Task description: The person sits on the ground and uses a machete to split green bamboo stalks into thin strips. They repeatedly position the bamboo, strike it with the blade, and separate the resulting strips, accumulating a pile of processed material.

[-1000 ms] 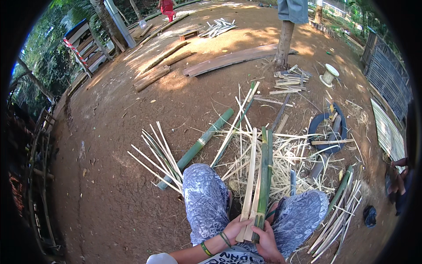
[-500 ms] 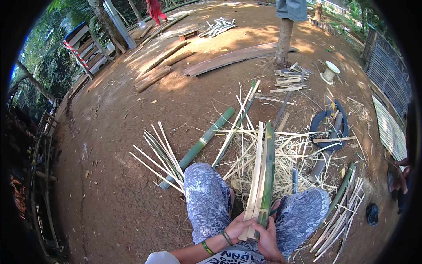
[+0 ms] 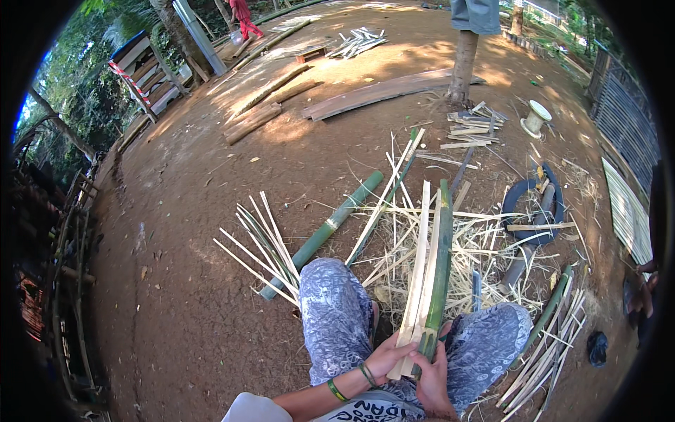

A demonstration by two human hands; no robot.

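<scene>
My two hands hold at least two lengths of split bamboo between my knees: one pale split (image 3: 413, 285) and one green-skinned split (image 3: 441, 267). Whether the pale face between them is a third piece, I cannot tell. My left hand (image 3: 385, 357) and right hand (image 3: 432, 373) are both closed, fingers curled about the lower ends, just above my lap; the left forearm enters obliquely from the lower left, bearing two wristbands (image 3: 337, 391), and the right wrist bends inward. The upper ends point away from me, over a tangle of thin, curling shavings (image 3: 471, 246).

On brown earth lie one smooth, cylindrical green bamboo pole (image 3: 336, 221), with a pale ring at its node; a fan of slender strips (image 3: 264, 246) to its left; a bundle of strips (image 3: 552, 344) beside my right knee; one black ring (image 3: 510, 204); and one flanged, cream spool (image 3: 536, 119).
</scene>
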